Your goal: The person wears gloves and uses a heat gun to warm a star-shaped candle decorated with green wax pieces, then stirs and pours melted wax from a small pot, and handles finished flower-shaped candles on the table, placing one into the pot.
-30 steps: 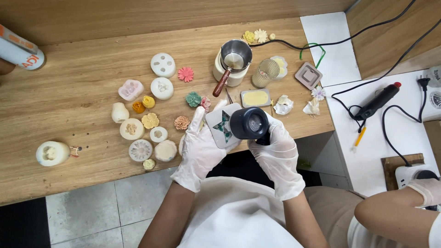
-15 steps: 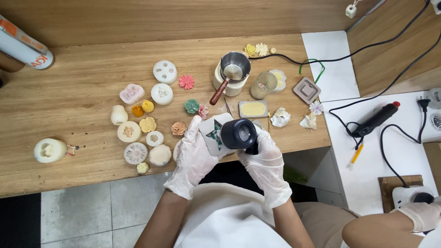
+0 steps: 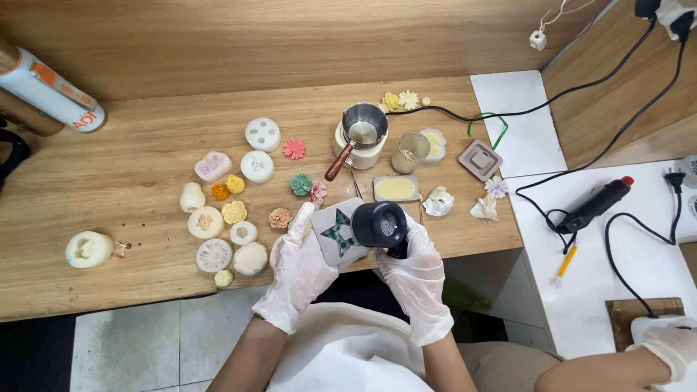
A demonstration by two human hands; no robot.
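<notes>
Drawn nearer the table edge, left hand [image 3: 299,270] grips a star mould [image 3: 338,234], right hand [image 3: 417,279] clasps a black tool [image 3: 380,224].

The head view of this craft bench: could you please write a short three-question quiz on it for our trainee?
1. True or false: both hands wear white gloves.
2. What shape is recessed in the square mould held by the left hand? A circle, B star, C heart.
3. What does the right hand hold over the mould?

Key: 1 true. 2 B. 3 A black heat tool, nozzle facing the camera.
</notes>
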